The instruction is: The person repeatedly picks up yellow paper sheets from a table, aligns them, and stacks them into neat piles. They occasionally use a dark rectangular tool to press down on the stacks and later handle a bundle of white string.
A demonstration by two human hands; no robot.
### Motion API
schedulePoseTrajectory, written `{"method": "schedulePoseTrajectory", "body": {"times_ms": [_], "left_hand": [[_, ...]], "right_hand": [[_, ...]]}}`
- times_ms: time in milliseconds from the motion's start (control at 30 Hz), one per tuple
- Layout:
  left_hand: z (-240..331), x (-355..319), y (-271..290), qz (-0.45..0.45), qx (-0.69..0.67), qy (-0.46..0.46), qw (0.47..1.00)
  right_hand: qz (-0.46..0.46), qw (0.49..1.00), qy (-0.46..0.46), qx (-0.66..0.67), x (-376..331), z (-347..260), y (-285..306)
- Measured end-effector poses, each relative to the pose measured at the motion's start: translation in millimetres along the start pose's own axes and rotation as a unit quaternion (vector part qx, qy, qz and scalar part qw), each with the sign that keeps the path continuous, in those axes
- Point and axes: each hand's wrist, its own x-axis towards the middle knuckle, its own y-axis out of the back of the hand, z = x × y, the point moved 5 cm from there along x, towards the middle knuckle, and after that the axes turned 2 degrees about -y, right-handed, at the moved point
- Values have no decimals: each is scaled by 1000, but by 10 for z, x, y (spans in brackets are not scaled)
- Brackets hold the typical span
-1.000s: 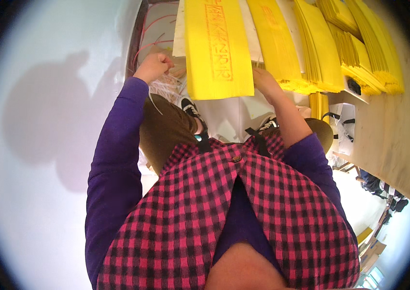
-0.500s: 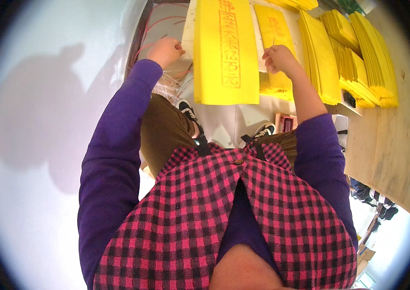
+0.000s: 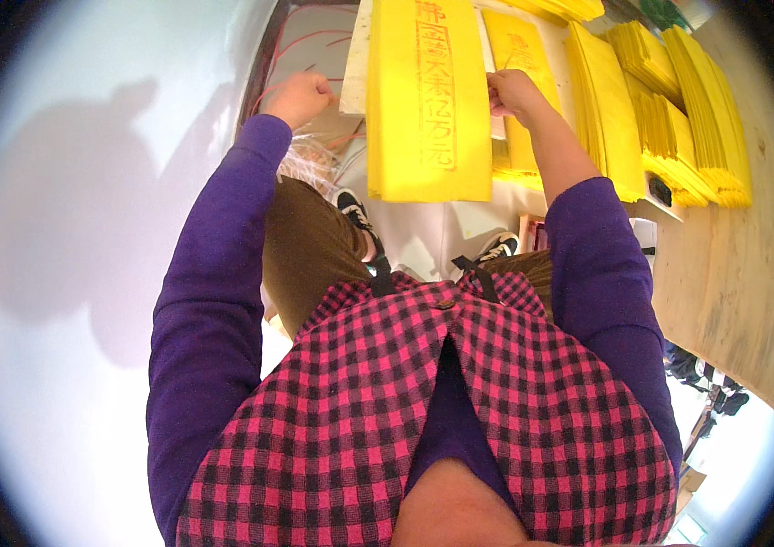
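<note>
A tall stack of yellow paper sheets [image 3: 396, 109] with red printing stands in front of me, its near end jutting past the board's edge. My right hand [image 3: 516, 95] is at the stack's right edge, fingers pinched together. A thin pale sliver shows above those fingers, too fine to name. To the left of the stack, apart from it, my left hand [image 3: 303, 98] is closed with curled fingers. Whatever it may hold is hidden. Loose white strings [image 3: 312, 162] hang just below my left hand.
More yellow paper stacks [image 3: 607, 118] stand to the right, beside a wooden board [image 3: 724, 283]. A small black object [image 3: 659, 189] lies near their front. A white wall [image 3: 86, 401] is close on my left. Thin red cords [image 3: 300, 41] run behind my left hand.
My right hand has moved left and slightly up, reaching the stack's right edge. My left hand has shifted a little to the left, away from the stack.
</note>
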Motion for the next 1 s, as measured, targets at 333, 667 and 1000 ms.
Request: {"method": "schedulePoseTrajectory", "body": {"times_ms": [333,667,1000], "left_hand": [[113,-50,16,-9,-4,-3,1000],[-144,-313,464,-130,-350,124,919],[87,-156,126,11,-832,70,550]], "right_hand": [[28,1000,4,7,-167,19,177],[54,996,71,25,-360,-8,230],[31,904,61,423,-246,54,41]]}}
